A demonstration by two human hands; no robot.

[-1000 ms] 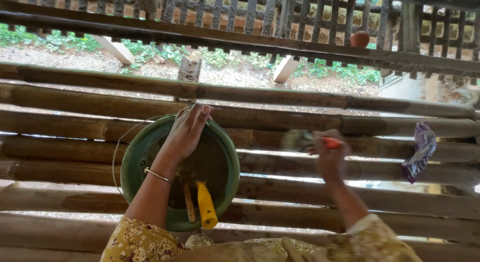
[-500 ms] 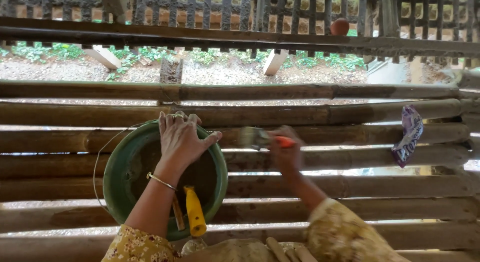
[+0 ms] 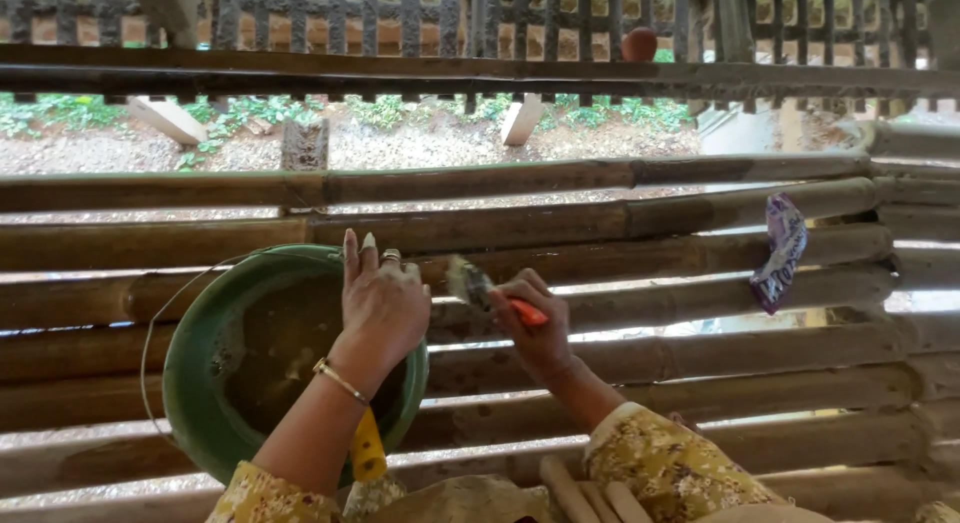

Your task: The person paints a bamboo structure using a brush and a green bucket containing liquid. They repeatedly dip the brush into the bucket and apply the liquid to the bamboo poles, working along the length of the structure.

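A green plastic bucket (image 3: 205, 328) with a wire handle rests on the bamboo poles at lower left, its inside wet and muddy. My left hand (image 3: 382, 301) lies flat over the bucket's right rim, fingers stretched out, a ring and a bangle on it. A yellow-handled tool (image 3: 367, 448) pokes out of the bucket under my left forearm. My right hand (image 3: 535, 333) grips a brush with an orange handle (image 3: 490, 295), its bristles close to my left hand's fingers, just right of the bucket.
Horizontal bamboo poles (image 3: 650, 358) form the surface, with gaps between them. A purple wrapper (image 3: 779, 251) lies on the poles at right. Several wooden sticks (image 3: 585, 493) rest in my lap. Beyond are a wooden railing (image 3: 450, 78) and gravel ground with plants.
My right hand has brought the brush left, up to my left hand at the bucket's rim. The view has shifted, so the bucket sits further left.
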